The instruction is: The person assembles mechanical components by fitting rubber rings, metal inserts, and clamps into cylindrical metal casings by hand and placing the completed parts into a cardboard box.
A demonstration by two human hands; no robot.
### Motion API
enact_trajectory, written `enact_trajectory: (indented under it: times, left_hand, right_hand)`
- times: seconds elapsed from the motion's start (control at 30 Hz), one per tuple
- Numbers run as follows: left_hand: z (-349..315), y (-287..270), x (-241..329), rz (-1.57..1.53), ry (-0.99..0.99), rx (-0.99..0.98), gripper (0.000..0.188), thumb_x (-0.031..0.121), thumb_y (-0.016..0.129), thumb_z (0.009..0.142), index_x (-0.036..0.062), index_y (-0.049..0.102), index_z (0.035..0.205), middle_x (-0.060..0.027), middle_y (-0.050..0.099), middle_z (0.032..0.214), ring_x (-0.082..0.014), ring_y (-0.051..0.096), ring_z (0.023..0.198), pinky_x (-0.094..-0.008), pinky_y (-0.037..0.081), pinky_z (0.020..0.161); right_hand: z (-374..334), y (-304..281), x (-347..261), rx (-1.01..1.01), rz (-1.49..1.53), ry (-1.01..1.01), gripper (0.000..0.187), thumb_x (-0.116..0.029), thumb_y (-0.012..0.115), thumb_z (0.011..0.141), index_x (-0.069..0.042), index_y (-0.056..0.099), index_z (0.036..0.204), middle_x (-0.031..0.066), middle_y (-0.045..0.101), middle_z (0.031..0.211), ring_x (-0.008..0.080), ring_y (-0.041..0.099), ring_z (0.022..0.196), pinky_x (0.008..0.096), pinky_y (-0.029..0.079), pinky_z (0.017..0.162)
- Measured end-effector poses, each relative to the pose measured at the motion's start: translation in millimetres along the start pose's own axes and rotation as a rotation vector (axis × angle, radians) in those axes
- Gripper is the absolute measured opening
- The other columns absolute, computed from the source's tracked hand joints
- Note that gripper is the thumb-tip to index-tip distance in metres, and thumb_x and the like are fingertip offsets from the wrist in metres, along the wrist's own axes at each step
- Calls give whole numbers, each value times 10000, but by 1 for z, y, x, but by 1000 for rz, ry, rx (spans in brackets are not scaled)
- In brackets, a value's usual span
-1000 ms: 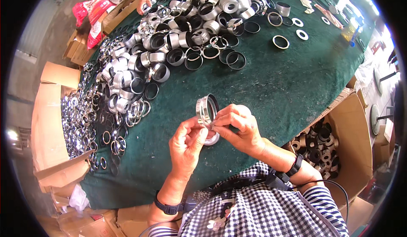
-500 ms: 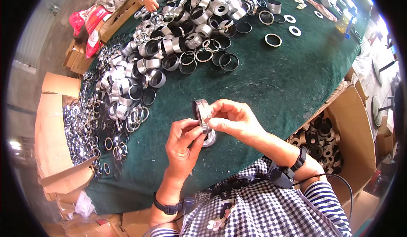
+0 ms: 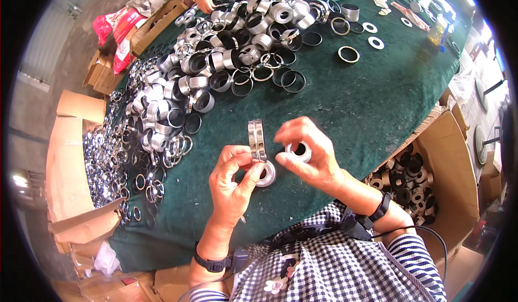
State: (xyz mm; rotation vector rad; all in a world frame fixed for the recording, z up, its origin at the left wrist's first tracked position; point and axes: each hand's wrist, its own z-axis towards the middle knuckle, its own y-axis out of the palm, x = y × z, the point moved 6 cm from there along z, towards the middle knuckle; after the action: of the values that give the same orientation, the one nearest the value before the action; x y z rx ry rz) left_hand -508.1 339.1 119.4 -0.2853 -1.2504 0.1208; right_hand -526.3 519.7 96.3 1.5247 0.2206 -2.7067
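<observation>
Rings (image 3: 257, 138) in hands (image 3: 233, 182), gap between — cloth edge (image 3: 398, 138) rightward

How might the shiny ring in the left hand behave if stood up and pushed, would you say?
The shiny ring looks like metal, so probably stiff. Its glossy surface may be slippery; its narrow band could tip.

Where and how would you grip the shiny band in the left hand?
I'd pinch the upper rim of the shiny band, coming from above or the right. It stands roughly upright, side-on to the camera; the left hand pinches its lower end, leaving the top free.
</observation>
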Motion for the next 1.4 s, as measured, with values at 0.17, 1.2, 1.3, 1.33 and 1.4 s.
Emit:
enact_trajectory:
  times: [0.17,1.2,1.3,1.33,1.4]
  left_hand:
    - [-1,8,1,96,105,-37,161,8,755,818,12,691,966,-66,629,1043,-166,645,884,-285,523,784]
    - [-50,-70,-122,783,-8,90,609,154,791,742,27,557,1290,-156,564,1229,-347,533,1159,-439,431,1009]
    - [-40,-36,-75,642,144,-3,646,153,801,718,30,550,1301,-165,558,1239,-346,530,1163,-436,444,990]
    - [-40,-24,-65,648,164,-47,658,158,801,718,23,544,1308,-166,553,1240,-344,532,1160,-437,446,989]
    - [-43,-3,-68,635,152,-119,670,164,802,720,18,537,1318,-163,552,1232,-340,533,1160,-436,447,988]
  right_hand:
    - [13,3,-6,-14,169,-9,568,-195,790,804,-46,556,1300,141,590,1214,259,607,1102,338,517,860]
    - [-61,11,68,-383,-752,62,520,-197,713,823,-212,567,1322,215,349,1507,407,367,1383,485,375,1105]
    - [-64,8,71,-385,-751,61,486,-214,684,856,-198,564,1326,217,321,1529,398,338,1407,489,348,1119]
    - [-64,8,71,-387,-754,62,477,-203,674,862,-192,565,1326,216,316,1532,400,336,1408,491,350,1115]
    - [-63,8,71,-389,-754,64,468,-191,664,869,-186,566,1326,214,312,1536,402,334,1408,492,352,1112]
